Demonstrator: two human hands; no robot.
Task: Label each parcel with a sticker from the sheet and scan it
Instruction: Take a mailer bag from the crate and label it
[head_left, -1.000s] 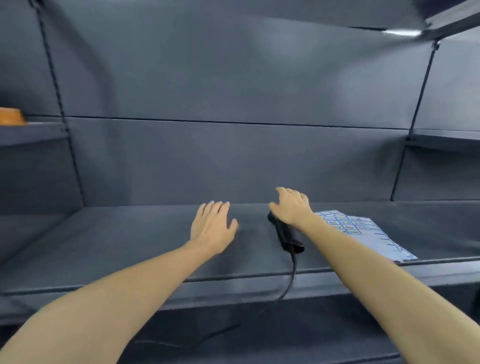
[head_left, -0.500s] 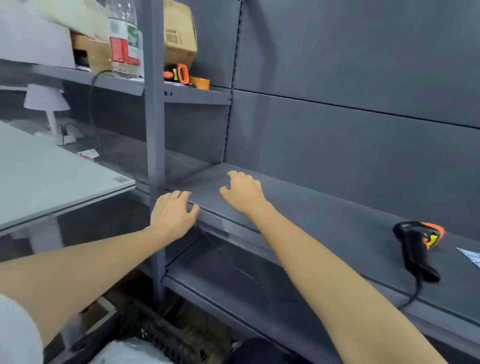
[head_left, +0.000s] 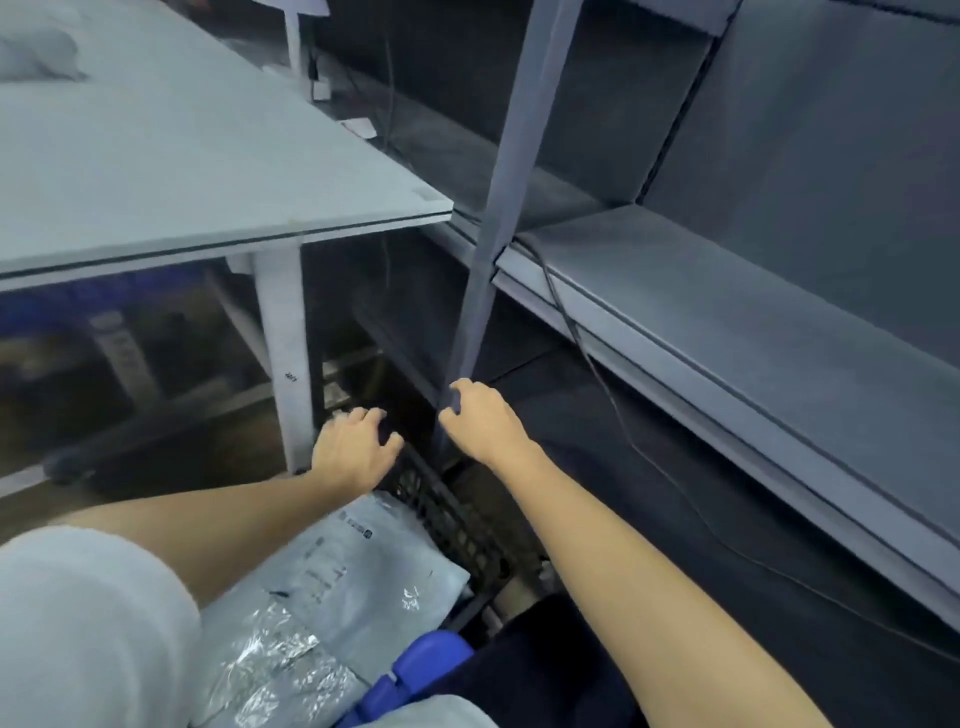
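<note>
Grey plastic parcel bags (head_left: 363, 566) lie in a black slatted crate (head_left: 457, 525) on the floor at lower centre, with a crinkled silver bag (head_left: 270, 665) among them. My left hand (head_left: 353, 449) hovers over the crate's far end with loosely curled fingers and holds nothing. Over the crate's far right corner, beside the shelf post, my right hand (head_left: 483, 418) is also empty, its fingers bent downward. The scanner and the sticker sheet are out of view; only the scanner's black cable (head_left: 587, 358) shows.
A white table (head_left: 182, 171) stands at the left, its leg (head_left: 285, 358) just behind my left hand. A grey metal shelf (head_left: 753, 322) runs along the right, with an upright post (head_left: 498, 208) in the middle. A blue object (head_left: 415, 670) sits at the bottom.
My view has swung left and down from the shelf to the floor crate. Both hands have come off the shelf and dropped toward the crate; the scanner and sheet have left the view.
</note>
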